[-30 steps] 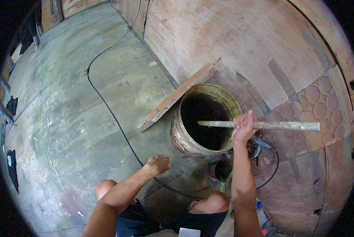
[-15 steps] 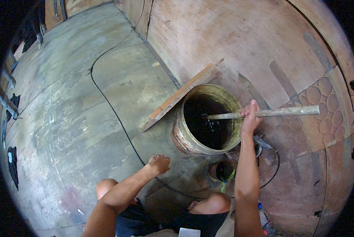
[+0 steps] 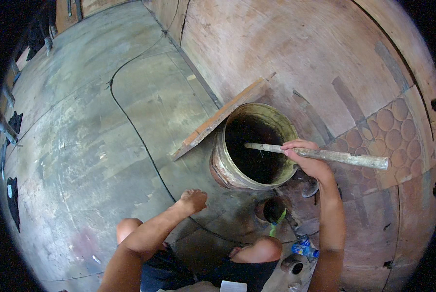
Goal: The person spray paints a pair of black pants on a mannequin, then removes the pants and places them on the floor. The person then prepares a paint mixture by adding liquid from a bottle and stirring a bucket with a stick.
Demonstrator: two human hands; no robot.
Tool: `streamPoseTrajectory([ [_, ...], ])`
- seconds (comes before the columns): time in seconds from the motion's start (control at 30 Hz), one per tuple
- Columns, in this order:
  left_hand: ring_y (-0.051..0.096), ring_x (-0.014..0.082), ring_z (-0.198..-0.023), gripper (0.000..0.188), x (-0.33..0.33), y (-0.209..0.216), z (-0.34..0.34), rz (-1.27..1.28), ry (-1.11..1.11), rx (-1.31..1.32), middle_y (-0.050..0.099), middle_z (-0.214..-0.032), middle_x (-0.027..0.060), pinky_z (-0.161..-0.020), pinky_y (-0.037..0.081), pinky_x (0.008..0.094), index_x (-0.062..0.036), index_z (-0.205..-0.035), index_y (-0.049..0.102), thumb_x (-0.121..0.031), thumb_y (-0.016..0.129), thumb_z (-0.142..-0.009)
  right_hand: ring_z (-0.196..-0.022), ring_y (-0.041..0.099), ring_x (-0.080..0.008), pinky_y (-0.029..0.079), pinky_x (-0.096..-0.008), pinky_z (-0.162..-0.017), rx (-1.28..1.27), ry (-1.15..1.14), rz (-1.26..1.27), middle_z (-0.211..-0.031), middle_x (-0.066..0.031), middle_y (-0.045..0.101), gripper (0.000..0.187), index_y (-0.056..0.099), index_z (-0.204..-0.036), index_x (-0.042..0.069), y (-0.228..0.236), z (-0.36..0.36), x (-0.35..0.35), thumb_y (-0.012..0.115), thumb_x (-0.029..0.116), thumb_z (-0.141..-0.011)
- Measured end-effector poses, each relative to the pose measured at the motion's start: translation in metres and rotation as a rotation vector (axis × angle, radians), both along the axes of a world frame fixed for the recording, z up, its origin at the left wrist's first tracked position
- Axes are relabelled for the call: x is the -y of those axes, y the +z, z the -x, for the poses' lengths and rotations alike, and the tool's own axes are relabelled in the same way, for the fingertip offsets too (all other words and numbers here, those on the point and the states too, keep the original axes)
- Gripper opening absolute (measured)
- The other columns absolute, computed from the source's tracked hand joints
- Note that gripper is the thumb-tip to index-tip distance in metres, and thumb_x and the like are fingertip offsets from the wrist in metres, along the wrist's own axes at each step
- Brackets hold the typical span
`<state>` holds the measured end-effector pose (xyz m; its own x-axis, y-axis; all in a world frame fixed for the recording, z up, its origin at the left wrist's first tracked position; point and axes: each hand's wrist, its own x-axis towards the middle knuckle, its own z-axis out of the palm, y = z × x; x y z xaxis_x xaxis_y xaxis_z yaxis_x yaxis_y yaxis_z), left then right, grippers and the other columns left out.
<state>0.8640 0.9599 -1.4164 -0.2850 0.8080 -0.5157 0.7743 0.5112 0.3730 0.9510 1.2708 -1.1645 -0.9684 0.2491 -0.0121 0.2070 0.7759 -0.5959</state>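
My right hand (image 3: pixel 309 156) is closed around a long, pale round pole (image 3: pixel 361 159) with a worn, stained surface. The pole's far end reaches into a big, paint-crusted bucket (image 3: pixel 219 168) in front of me, and its thicker end sticks out to the right. Dark contents (image 3: pixel 252 163) lie inside the bucket; their depth is hard to make out. My left hand (image 3: pixel 193 201) hovers over the floor left of the bucket, fingers curled in, with nothing seen in it. A small can (image 3: pixel 265 210) with a bright green streak sits just below the bucket.
A wooden board (image 3: pixel 217 120) leans against the bucket's left side. Across the grey floor (image 3: pixel 91 160) runs a black cable (image 3: pixel 142 141). Near my right forearm are a blue-labelled bottle (image 3: pixel 303 249) and another small can (image 3: pixel 291 265). Ring marks (image 3: pixel 396 131) cover the brown boards at right.
My right hand has moved down and slightly right, its wrist turned, swinging the pole to a new slant in the bucket. My left hand has hardly moved.
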Motion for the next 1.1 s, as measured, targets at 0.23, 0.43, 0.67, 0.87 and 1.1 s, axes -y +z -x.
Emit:
streamPoseTrajectory([
  [0.23, 0.067, 0.0369, -0.108, 0.043, 0.001, 0.000, -0.001, -0.003, 0.008, 0.000, 0.070, -0.113, 0.0199, -0.088, 0.055, 0.0459, -0.0035, -0.113, 0.068, -0.039, 0.070, -0.090, -0.077, 0.067, -0.0138, 0.055, -0.0281, -0.066, 0.061, -0.130, -0.040, -0.088, -0.0064, 0.072, 0.016, 0.074, -0.100, 0.001, -0.003, -0.014, -0.008, 0.067, 0.013, -0.092],
  [0.43, 0.067, 0.0363, -0.108, 0.044, 0.003, -0.004, -0.001, -0.010, -0.002, -0.017, 0.070, -0.113, 0.0186, -0.088, 0.055, 0.0461, -0.0033, -0.113, 0.068, -0.040, 0.070, -0.089, -0.074, 0.067, -0.0115, 0.059, -0.0279, -0.063, 0.097, -0.246, -0.043, -0.084, -0.0067, 0.071, 0.015, 0.071, -0.094, 0.000, 0.002, -0.031, -0.015, 0.062, 0.012, -0.092],
  [0.67, 0.068, 0.0358, -0.106, 0.044, 0.005, -0.010, -0.002, -0.043, -0.021, -0.026, 0.070, -0.110, 0.0195, -0.086, 0.055, 0.0463, -0.0025, -0.112, 0.067, -0.039, 0.070, -0.089, -0.071, 0.071, -0.0170, 0.060, -0.0272, -0.063, 0.088, -0.209, 0.077, -0.081, -0.0114, 0.070, 0.017, 0.067, -0.088, -0.006, 0.020, -0.044, -0.001, 0.057, 0.007, -0.093],
  [0.87, 0.068, 0.0368, -0.107, 0.044, 0.001, -0.008, -0.002, -0.026, 0.003, -0.013, 0.070, -0.112, 0.0197, -0.087, 0.055, 0.0469, -0.0037, -0.114, 0.067, -0.039, 0.070, -0.089, -0.069, 0.072, -0.0223, 0.062, -0.0300, -0.061, 0.077, -0.297, 0.371, -0.083, -0.0145, 0.070, 0.019, 0.066, -0.087, -0.007, 0.031, -0.039, 0.013, 0.055, 0.007, -0.093],
  [1.1, 0.067, 0.0364, -0.108, 0.042, -0.001, -0.009, 0.001, -0.032, -0.003, -0.009, 0.069, -0.114, 0.0197, -0.088, 0.055, 0.0466, -0.0047, -0.114, 0.067, -0.038, 0.069, -0.089, -0.066, 0.071, -0.0226, 0.063, -0.0322, -0.061, -0.204, -0.478, 0.579, -0.085, -0.0161, 0.070, 0.019, 0.065, -0.096, -0.005, 0.002, -0.020, 0.022, 0.062, 0.013, -0.096],
])
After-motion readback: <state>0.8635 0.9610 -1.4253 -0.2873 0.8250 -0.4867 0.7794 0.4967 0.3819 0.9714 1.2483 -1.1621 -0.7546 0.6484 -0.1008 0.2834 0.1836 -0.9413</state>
